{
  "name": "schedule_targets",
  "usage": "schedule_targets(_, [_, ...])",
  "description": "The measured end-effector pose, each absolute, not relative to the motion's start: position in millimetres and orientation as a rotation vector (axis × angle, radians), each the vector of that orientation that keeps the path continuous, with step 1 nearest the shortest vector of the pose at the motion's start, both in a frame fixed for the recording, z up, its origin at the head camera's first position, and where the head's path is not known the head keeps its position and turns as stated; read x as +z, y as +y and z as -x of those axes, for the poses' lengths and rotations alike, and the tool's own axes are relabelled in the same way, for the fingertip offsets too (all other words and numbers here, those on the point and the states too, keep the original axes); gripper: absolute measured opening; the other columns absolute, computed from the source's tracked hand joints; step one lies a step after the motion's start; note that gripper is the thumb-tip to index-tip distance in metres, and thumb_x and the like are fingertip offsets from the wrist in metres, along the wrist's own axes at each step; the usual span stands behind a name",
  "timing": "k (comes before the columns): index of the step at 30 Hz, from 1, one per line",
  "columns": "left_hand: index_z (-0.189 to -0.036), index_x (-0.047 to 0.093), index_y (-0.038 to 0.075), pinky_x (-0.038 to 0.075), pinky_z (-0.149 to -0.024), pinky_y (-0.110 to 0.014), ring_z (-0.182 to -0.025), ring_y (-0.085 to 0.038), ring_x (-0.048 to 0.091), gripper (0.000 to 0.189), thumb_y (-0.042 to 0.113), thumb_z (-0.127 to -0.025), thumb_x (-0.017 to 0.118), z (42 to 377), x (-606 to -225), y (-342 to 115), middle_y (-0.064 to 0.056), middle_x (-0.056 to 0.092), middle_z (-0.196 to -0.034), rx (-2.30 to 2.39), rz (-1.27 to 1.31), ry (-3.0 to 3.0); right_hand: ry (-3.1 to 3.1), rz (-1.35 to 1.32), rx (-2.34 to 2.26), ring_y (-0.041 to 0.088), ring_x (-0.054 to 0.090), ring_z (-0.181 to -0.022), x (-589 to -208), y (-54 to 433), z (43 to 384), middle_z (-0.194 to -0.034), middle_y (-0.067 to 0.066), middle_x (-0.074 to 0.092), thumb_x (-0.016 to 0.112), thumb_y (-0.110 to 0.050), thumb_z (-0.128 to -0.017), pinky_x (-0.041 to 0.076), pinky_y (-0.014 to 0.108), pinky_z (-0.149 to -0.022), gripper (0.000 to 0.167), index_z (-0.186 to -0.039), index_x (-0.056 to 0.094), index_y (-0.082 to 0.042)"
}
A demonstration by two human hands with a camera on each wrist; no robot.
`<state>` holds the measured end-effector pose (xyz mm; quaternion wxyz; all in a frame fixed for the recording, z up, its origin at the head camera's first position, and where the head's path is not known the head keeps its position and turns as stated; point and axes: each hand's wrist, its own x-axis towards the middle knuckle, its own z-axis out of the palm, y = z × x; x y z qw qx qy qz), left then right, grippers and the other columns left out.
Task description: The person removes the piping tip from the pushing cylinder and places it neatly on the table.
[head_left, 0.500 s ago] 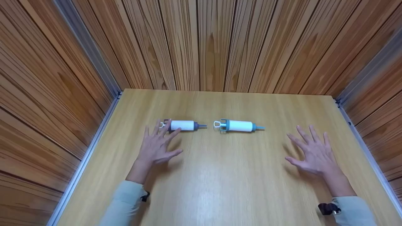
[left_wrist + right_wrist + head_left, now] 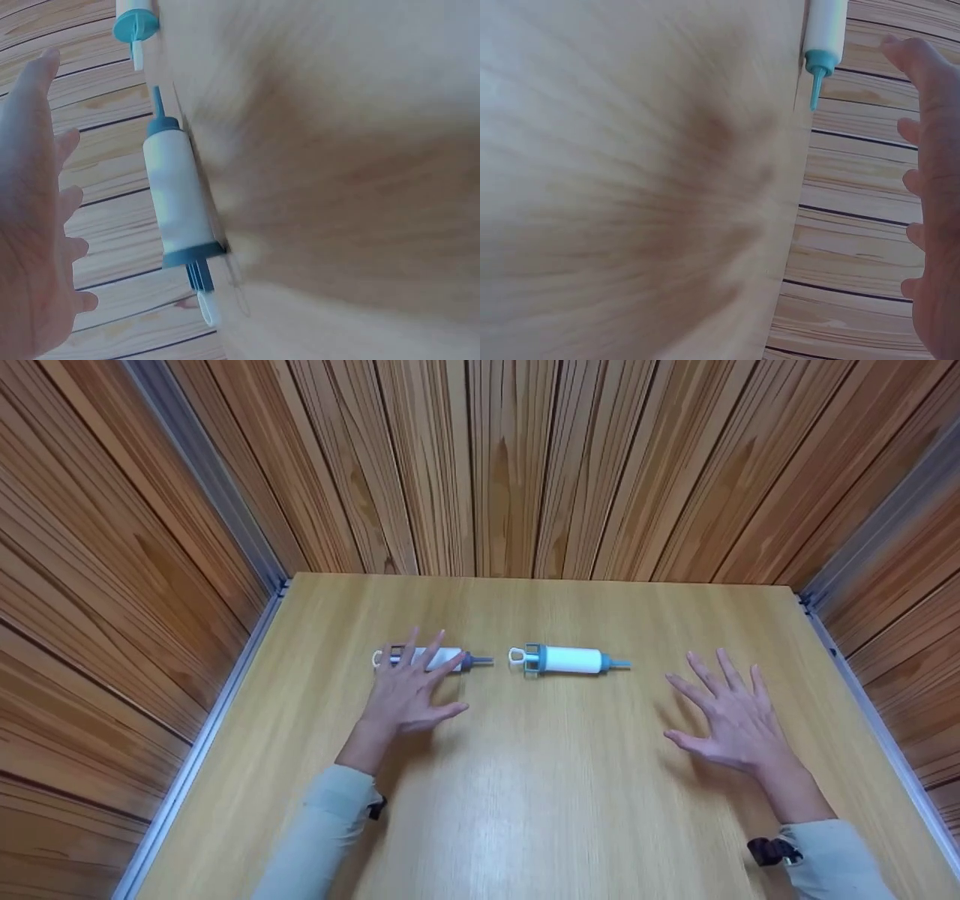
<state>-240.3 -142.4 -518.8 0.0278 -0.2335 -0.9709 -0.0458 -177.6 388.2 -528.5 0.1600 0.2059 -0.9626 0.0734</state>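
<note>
Two toy-like plastic syringes lie on the table, both with their nozzles to the right. One is white with dark blue ends (image 2: 177,196) and has a white ring handle; the other is white with light blue ends (image 2: 573,660). My left hand (image 2: 405,697), fingers spread and straight, overlaps the dark blue syringe in the head view and covers part of its barrel. A gap shows between that hand and the syringe in the left wrist view. My right hand (image 2: 739,727) hovers with spread fingers over the table, to the right of the light blue syringe.
The wooden table (image 2: 525,795) has metal rails (image 2: 202,735) along its sides. Wood-plank walls (image 2: 502,472) stand behind it and on both sides. Shadows of both hands fall on the tabletop.
My left hand has moved right and slightly forward, now overlapping more of the dark blue syringe. My right hand has shifted a little left and forward. Both syringes stay in place.
</note>
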Motion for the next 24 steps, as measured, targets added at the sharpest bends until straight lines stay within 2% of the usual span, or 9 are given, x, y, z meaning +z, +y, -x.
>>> schedule_targets(3, [-0.174,0.041,0.040,0.018,-0.134,-0.085,-0.179,-0.047,0.012,0.090,0.085,-0.097,0.050,246.5,-518.5,-135.1,-0.005,0.021,-0.192,-0.155,0.733,-3.003,-2.740,-0.593,0.220,0.060,0.033,-0.166,-528.0,385.1,176.5,-0.177,0.021,0.048,0.085,-0.058,-0.083,0.025,0.094,-0.122,0.087,-0.160,0.061,-0.026])
schedule_targets(12, [-0.174,0.041,0.042,0.023,-0.132,-0.086,-0.178,-0.047,0.013,0.087,0.081,-0.097,0.057,259.0,-520.5,-111.6,-0.004,0.020,-0.192,-0.200,0.729,-3.003,-2.697,-0.615,0.250,0.059,0.034,-0.166,-527.7,376.6,170.5,-0.177,0.019,0.048,0.086,-0.057,-0.082,0.027,0.094,-0.121,0.089,-0.161,0.061,-0.027])
schedule_targets(24, [-0.176,0.036,0.041,0.014,-0.137,-0.082,-0.180,-0.041,0.011,0.092,0.077,-0.097,0.066,277.5,-521.9,-73.0,-0.003,0.017,-0.192,-0.304,0.726,-3.004,-2.649,-0.614,0.367,0.057,0.031,-0.169,-527.3,362.5,170.2,-0.180,0.021,0.042,0.088,-0.051,-0.078,0.028,0.095,-0.120,0.091,-0.161,0.062,-0.025])
